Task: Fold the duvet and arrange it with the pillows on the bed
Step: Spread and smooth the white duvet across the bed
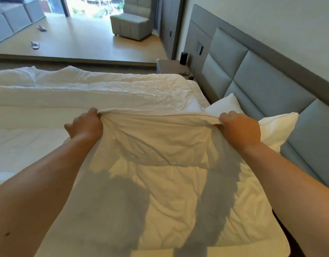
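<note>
Nearest me, both forearms reach out over the duvet (160, 191), which lies slack across the bed (4, 176), its white cotton puckered into soft ridges and crossed by the arms' shadows. My left hand (85, 125) has its fingers curled round one end of a lifted hem; my right hand (240, 127) pinches the other end, knuckles up, so the edge between them runs nearly straight and taut. Below that edge the fabric sags in a shallow pouch.

To fold well, I judge that I should keep the two grips level and equally tense, carry the hem across to the far side, and lay it down edge to edge before smoothing, since a quilted filling this lofty will likely creep and bunch if one corner leads.

Just beyond my right hand two pillows (278, 127) lean against the headboard (271, 86), plump, crisp-cornered, partly hidden by that hand. The headboard is padded in grey-blue rectangular panels.

Farther off, the duvet's far half spreads in broad stitched bands toward a nightstand (171, 66) carrying a small dark cylinder (184, 58). Beyond lie pale wooden flooring and a grey upholstered armchair (131, 23) by the window.
</note>
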